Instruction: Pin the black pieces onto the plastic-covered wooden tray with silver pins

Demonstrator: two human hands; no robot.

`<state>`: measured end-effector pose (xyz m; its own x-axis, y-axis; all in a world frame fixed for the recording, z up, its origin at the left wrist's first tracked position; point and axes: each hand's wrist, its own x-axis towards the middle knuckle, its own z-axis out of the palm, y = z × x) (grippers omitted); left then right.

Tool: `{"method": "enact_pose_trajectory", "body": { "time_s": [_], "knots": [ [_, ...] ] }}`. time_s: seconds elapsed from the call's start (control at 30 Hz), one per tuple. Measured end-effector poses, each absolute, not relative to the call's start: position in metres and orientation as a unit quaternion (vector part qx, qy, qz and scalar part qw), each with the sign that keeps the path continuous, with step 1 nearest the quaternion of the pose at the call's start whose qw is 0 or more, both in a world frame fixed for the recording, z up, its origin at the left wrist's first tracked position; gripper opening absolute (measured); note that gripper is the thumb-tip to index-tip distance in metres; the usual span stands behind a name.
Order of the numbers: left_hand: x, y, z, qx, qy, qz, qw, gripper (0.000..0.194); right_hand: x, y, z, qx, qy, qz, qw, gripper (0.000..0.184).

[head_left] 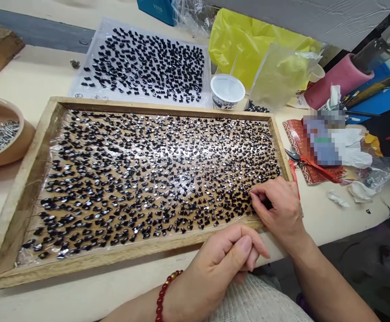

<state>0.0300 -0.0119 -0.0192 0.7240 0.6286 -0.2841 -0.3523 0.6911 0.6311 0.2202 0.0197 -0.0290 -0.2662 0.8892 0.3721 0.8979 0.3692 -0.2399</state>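
A wooden tray [20,188] lined with clear film holds rows of many small glossy black pieces [141,179]. My right hand [278,210] rests on the tray's near right corner, fingertips pinched together on the black pieces there; what it holds is too small to name. My left hand [221,259], with a red bead bracelet [164,293] at the wrist, lies just in front of the tray's near edge, its fingers curled into a loose fist with the thumb laid over them.
A clear sheet with more black pieces [144,62] lies behind the tray. At left stands a bowl of small metal pins [0,134]. A white cup [227,91], yellow bag [248,40], scissors [302,160] and cluttered bags sit at right.
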Motion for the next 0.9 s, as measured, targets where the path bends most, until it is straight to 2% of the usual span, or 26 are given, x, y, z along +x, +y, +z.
{"method": "enact_pose_trajectory", "body": {
  "time_s": [0.2,0.4,0.47,0.53,0.63,0.73,0.9],
  "knots": [
    [0.032,-0.014,-0.023,0.263,0.246,0.277,0.891,0.03,0.221,0.019,-0.029,-0.561,-0.796,-0.004,0.228,0.01],
    [0.029,-0.011,-0.018,0.276,0.274,0.256,0.885,0.049,0.223,0.013,-0.022,-0.568,-0.778,0.017,0.268,0.007],
    [0.028,-0.01,-0.016,0.292,0.276,0.264,0.877,0.051,0.221,0.006,-0.014,-0.554,-0.771,0.071,0.305,0.01],
    [0.028,-0.009,-0.014,0.311,0.279,0.269,0.868,0.051,0.217,-0.003,-0.003,-0.504,-0.774,0.187,0.334,0.012],
    [0.029,-0.008,-0.014,0.303,0.27,0.265,0.875,0.05,0.212,-0.015,0.011,-0.406,-0.787,0.328,0.329,0.018],
    [0.03,-0.008,-0.014,0.282,0.273,0.249,0.885,0.053,0.21,-0.022,0.019,-0.383,-0.803,0.348,0.297,0.02],
    [0.03,-0.009,-0.019,0.291,0.295,0.236,0.879,0.052,0.212,-0.022,0.019,-0.384,-0.791,0.362,0.309,0.002]
  ]
}}
